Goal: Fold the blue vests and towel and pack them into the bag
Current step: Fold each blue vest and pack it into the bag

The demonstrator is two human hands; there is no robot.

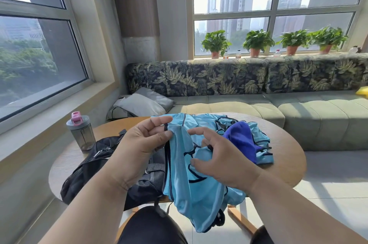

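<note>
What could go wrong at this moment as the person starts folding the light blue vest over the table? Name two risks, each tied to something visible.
1. The light blue vest hangs past the table edge, gripped at one edge by the left hand; it might slip floorward.
2. Pulling it could drag the towel and the other vests beside it, undoing the pile.

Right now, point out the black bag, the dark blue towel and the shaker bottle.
black bag (89, 166), head view, on its upper side panel.
dark blue towel (242, 140), head view, middle of the fabric.
shaker bottle (82, 134), head view, on its clear body.
</note>
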